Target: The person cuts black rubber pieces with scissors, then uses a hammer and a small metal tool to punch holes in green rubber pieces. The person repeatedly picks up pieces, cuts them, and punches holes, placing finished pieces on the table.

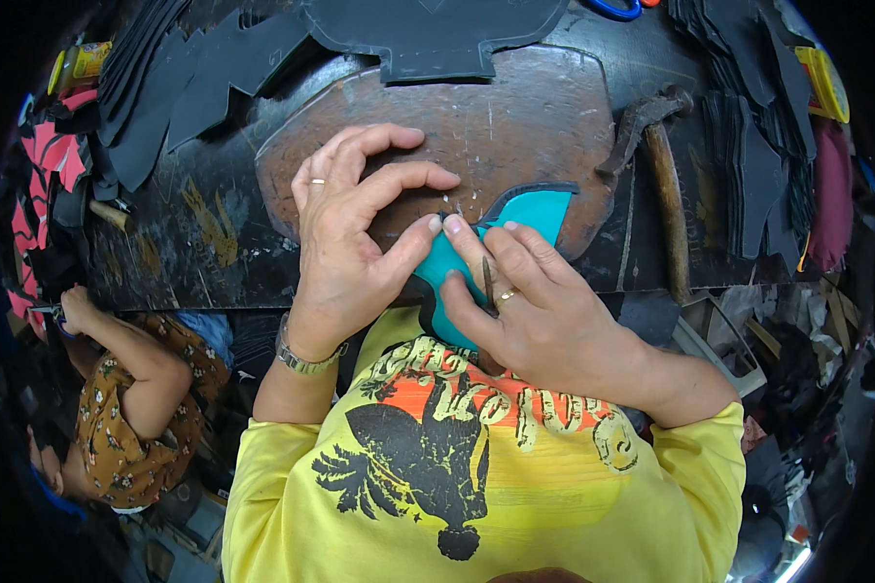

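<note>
A teal shaped piece (538, 216) with a dark folded edge lies over the near side of the brown board, its lower part hanging toward my shirt. My right hand (544, 301) is closed on this piece, thumb and fingers pressing it. Between the right fingers a thin dark pointed tool (487, 274) sticks out; its other end is hidden. My left hand (355, 209) arches over the board with its fingers spread. Its thumb tip touches the piece's dark edge, close against my right index fingertip.
A worn brown board (399, 112) rests on the dark table. Right of it lies a hammer (666, 185) with a wooden handle. Black cut pieces (437, 34) are stacked along the far side and the right. At left, another person's arm (136, 360) reaches toward the table edge.
</note>
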A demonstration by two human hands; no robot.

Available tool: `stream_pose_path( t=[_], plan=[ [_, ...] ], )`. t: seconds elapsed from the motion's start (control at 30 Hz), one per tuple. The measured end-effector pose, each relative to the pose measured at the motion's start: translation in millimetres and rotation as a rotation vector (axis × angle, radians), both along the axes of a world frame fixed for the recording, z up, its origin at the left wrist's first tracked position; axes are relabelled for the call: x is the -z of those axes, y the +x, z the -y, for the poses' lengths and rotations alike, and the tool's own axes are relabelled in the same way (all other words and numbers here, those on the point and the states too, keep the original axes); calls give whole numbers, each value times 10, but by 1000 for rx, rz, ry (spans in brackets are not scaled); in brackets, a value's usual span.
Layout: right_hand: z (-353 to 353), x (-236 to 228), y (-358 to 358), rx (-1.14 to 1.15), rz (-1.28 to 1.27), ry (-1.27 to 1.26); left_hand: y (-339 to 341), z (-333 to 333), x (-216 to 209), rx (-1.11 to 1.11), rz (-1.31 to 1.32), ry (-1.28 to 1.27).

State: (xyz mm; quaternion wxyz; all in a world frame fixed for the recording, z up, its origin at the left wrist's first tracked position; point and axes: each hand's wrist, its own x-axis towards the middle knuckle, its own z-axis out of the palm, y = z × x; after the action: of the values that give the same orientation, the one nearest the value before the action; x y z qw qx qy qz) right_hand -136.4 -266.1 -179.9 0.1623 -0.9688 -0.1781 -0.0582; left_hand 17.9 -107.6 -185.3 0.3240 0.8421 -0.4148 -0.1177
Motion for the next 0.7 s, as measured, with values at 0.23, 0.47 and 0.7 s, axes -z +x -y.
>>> stream_pose_path(
  t=[0.23,0.47,0.7],
  plan=[
    [-53,-129,51,-18,-40,-73,31,-96,-11,73,-73,-40],
    [-171,-172,91,-10,3,-219,5,-113,11,69,-59,-39],
    [24,-87,127,154,-58,364,-51,-67,15,13,-11,-41]
  ],
)
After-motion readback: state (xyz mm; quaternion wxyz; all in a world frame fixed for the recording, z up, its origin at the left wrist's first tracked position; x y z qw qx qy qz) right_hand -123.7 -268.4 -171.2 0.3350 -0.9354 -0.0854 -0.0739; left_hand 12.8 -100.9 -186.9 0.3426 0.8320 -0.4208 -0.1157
